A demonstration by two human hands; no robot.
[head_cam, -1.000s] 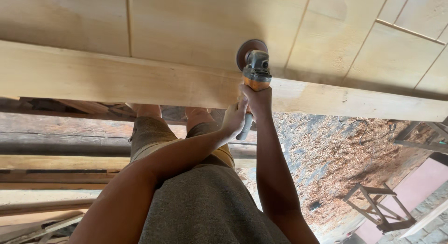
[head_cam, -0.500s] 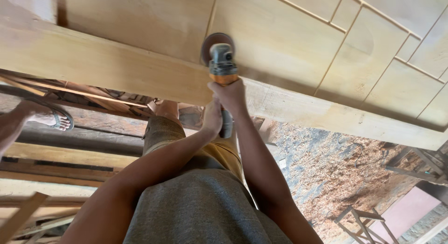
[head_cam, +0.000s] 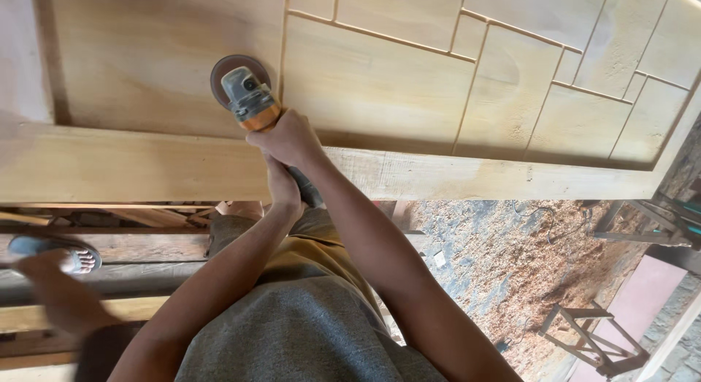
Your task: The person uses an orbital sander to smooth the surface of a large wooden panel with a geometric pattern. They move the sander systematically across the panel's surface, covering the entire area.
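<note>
An angle grinder (head_cam: 247, 97) with a grey head, orange body and round sanding disc rests on a pale wooden door panel (head_cam: 409, 82) cut with grooved geometric shapes. My right hand (head_cam: 286, 137) grips the grinder's body just behind the head. My left hand (head_cam: 283, 186) holds the dark rear end of the tool, closer to me. The disc lies on the plain left field of the panel, above the panel's wide bottom rail (head_cam: 131, 166).
Below the panel lie wooden planks and logs (head_cam: 146, 247). Someone's sandalled foot (head_cam: 55, 254) rests on them at the left. Sawdust and wood shavings (head_cam: 511, 258) cover the floor at the right, where wooden stools (head_cam: 588, 338) stand.
The grinder and both hands have moved further onto the panel, past the bottom rail. The view has swung, bringing more of the grooved panel and the foot at left into sight.
</note>
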